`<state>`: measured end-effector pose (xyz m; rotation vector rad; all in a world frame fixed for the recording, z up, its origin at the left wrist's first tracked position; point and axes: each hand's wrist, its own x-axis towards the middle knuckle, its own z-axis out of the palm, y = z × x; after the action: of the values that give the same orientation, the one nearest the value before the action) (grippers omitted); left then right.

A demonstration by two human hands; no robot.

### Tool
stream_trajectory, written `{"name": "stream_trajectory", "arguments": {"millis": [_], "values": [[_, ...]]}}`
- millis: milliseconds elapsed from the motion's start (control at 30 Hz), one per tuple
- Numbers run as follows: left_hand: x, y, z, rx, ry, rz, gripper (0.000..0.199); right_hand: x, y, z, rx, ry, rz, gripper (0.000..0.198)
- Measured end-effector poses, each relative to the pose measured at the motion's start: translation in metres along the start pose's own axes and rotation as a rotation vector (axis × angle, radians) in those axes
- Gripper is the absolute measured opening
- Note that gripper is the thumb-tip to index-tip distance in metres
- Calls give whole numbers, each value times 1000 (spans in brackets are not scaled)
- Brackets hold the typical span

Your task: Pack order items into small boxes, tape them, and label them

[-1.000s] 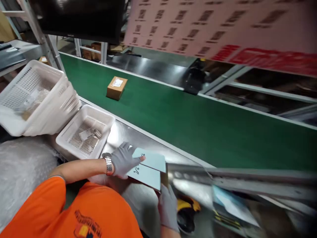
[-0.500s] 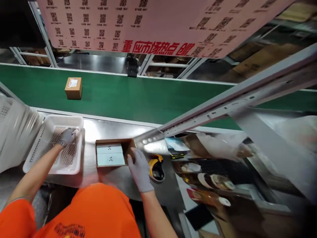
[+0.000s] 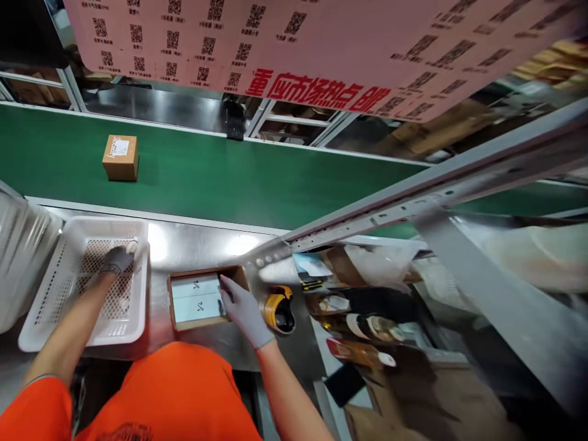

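My left hand [image 3: 117, 261], in a grey glove, reaches down into a white plastic basket [image 3: 143, 275] with a mesh bottom. Its fingers are curled, with a small pale thing at their tips that I cannot make out. My right hand [image 3: 245, 311], gloved in pale grey, lies over the right part of an open cardboard box [image 3: 209, 323]. Its fingers are apart and reach inside, at the right edge of two light-blue boxes [image 3: 195, 299] lying side by side. Just right of that hand is a yellow and black handheld scanner [image 3: 279, 309].
A brown carton [image 3: 122, 158] sits on the green conveyor belt [image 3: 220, 184] behind the metal bench [image 3: 160, 248]. Stacked white baskets [image 3: 21, 263] stand at the left. A slanted metal beam [image 3: 358, 214] crosses the right, above bottles [image 3: 362, 352] and packing material. A pink QR-code board [image 3: 321, 55] hangs overhead.
My right hand has moved left from the box's right wall, its fingers now inside at the light-blue boxes. My left hand stays in the basket. The head view has shifted slightly.
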<state>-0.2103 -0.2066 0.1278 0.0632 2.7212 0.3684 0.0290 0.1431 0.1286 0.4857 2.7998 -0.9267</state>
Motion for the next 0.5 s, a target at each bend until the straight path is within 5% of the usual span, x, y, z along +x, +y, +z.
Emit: {"name": "stream_trajectory", "arguments": {"millis": [67, 133, 267, 400, 500], "values": [[-4, -10, -3, -2, 2, -57, 30, -5, 12, 0, 35, 306, -53, 55], [-19, -16, -10, -43, 84, -73, 33, -6, 24, -4, 5, 446, 21, 58], [-81, 12, -24, -208, 241, 156, 35, -3, 38, -16, -35, 79, 237, 41], [-149, 93, 3, -263, 47, 566, 31, -12, 37, -23, -33, -53, 246, 39], [-178, 160, 49, -139, -95, 638, 29, -27, 36, -23, -30, -58, 178, 37]]}}
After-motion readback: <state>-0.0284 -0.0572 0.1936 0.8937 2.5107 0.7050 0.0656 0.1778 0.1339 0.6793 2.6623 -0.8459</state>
